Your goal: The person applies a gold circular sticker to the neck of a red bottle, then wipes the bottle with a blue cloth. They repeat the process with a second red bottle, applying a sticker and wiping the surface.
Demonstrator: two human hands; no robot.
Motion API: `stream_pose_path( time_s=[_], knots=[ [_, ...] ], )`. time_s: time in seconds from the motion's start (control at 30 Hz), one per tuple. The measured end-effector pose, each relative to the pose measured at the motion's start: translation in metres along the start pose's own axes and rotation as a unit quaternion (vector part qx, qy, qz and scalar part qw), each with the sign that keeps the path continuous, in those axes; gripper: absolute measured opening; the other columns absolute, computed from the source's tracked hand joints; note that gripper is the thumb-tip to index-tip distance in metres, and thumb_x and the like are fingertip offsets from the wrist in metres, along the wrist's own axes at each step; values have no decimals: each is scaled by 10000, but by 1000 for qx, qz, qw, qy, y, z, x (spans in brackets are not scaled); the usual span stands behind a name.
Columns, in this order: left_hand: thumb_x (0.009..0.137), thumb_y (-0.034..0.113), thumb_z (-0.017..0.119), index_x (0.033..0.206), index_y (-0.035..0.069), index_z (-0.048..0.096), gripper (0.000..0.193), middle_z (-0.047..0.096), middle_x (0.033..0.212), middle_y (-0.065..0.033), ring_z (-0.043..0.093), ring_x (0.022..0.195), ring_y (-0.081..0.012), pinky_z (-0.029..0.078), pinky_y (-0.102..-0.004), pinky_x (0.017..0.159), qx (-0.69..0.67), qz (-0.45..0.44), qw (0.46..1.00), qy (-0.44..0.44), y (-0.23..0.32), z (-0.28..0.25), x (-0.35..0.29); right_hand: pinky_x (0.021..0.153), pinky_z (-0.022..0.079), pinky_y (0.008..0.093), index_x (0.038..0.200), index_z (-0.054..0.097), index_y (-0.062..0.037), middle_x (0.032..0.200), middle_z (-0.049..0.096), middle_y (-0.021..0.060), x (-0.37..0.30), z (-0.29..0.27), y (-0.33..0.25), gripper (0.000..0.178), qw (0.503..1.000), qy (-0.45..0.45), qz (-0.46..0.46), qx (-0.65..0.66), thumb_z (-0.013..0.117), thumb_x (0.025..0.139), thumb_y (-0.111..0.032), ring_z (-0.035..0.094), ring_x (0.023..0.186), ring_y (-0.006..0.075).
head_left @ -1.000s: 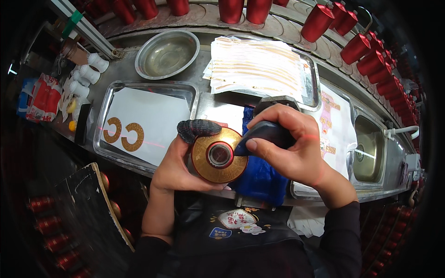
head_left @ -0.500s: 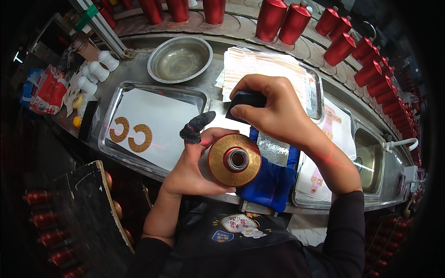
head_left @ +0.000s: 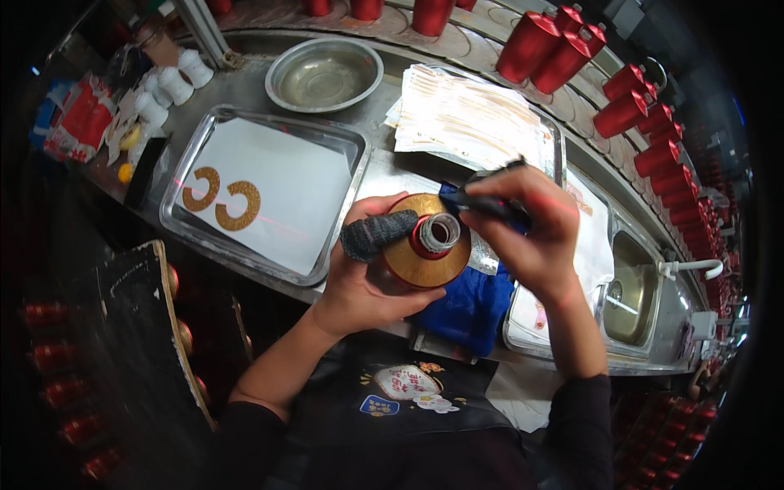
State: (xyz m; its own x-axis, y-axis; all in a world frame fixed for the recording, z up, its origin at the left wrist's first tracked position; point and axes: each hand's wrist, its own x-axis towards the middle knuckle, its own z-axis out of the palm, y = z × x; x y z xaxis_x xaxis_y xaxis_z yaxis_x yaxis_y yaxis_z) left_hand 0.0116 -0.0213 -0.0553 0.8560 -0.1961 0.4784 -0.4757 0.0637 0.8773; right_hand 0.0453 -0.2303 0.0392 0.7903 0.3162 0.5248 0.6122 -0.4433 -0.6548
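Observation:
My left hand (head_left: 359,290) is wrapped round a red bottle with a gold shoulder (head_left: 425,265). Its open threaded neck (head_left: 441,232) faces up, tilted slightly right. A dark grey knitted cover (head_left: 377,235) sleeves one digit, which lies across the gold shoulder beside the neck. In my right hand (head_left: 539,224) is a small black hand tool (head_left: 494,206) of unclear kind. Its tip is at the far right edge of the shoulder; whether it touches cannot be told. Left of the bottle, two C-shaped gold stickers (head_left: 251,206) lie on white paper (head_left: 286,163) in a metal tray (head_left: 360,155).
A blue cloth (head_left: 469,314) hangs at the counter edge. Behind are a metal basin (head_left: 378,73) and a stack of printed sheets (head_left: 457,114). Red bottles (head_left: 527,45) line the conveyor. A sink (head_left: 645,314) with a white faucet (head_left: 694,267) lies right; a dark board (head_left: 135,318) stands lower left.
My right hand has brought the black tool from above the sheets to the bottle's shoulder. The bottle has tilted, and the covered digit has come down onto it. The whole view has shifted somewhat.

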Motion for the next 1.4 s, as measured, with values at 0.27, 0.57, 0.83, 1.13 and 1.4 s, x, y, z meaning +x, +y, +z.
stream_pose_path(
  time_s=[0.27,0.57,0.83,1.13,1.4],
  knots=[
    [694,254,948,1420,-17,380,961,418,1364,-188,552,1230,-325,473,-392,1051,104,66,981,151,-14,41,-21,617,495,335,994,762,-62,871,630,63,-76,27,-54,366,985,20,-159,-70,789,648,56,625,770,245],
    [650,215,948,1430,29,330,1012,486,1317,-165,549,1238,-304,454,-418,1062,86,-31,996,25,-11,11,-33,670,508,368,939,750,-53,866,661,73,-70,30,-57,295,969,95,-200,-105,749,652,11,641,813,264],
    [650,219,941,1368,90,407,904,501,1272,-176,570,1150,-342,477,-435,978,108,-16,994,24,-12,14,-33,703,530,364,948,747,-64,861,673,74,-68,23,-45,261,977,63,-193,-66,748,696,3,653,827,260],
    [621,241,969,1460,36,301,1092,450,1398,-197,532,1266,-335,446,-439,1083,43,-6,999,28,-19,16,-32,695,525,351,968,752,-53,863,666,72,-75,25,-54,333,976,21,-192,-99,743,646,30,641,772,277],
    [653,259,964,1426,57,370,996,556,1345,-191,612,1209,-325,513,-429,1017,232,71,970,11,15,1,-1,691,514,230,936,691,9,814,676,36,-110,-10,-44,76,887,155,303,312,715,876,-31,645,787,90]
  ],
)
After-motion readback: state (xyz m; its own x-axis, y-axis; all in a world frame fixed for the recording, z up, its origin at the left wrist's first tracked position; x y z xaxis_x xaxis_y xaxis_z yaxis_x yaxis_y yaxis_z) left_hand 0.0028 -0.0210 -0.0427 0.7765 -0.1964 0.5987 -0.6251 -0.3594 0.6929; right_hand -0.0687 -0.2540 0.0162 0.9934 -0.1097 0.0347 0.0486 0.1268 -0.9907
